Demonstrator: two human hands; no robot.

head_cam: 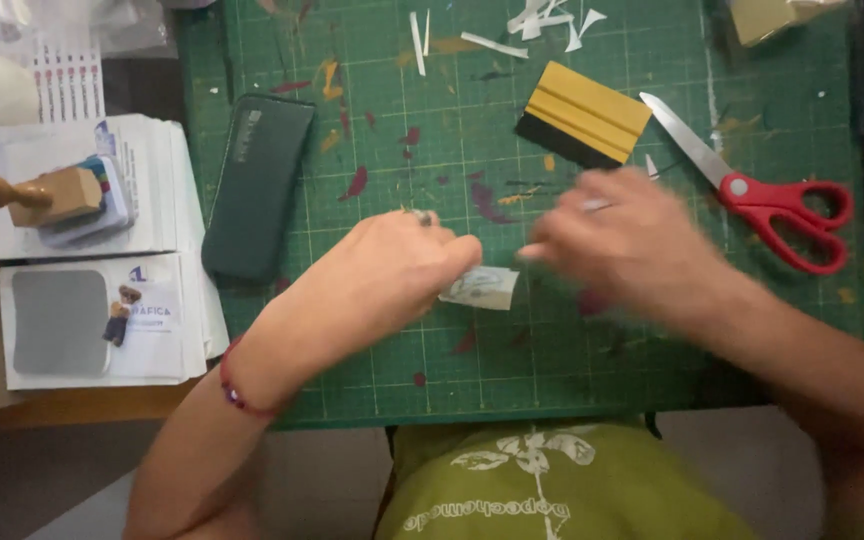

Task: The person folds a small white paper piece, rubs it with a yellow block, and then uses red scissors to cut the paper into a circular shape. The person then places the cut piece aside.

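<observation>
Closed in a loose fist, the left hand (402, 270) pins the small paper sticker (482, 288) lying crosswise just right of its knuckles, while the blurred right hand (622, 245), grip unreadable, hovers just beyond the sticker's far end.

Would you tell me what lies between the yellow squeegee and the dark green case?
Only bare cutting mat, paint-stained, between squeegee and case, in the head view.

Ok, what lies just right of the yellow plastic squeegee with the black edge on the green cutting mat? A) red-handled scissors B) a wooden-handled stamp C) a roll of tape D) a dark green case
A: the red-handled scissors lie just right of the yellow plastic squeegee on the green cutting mat.
</observation>
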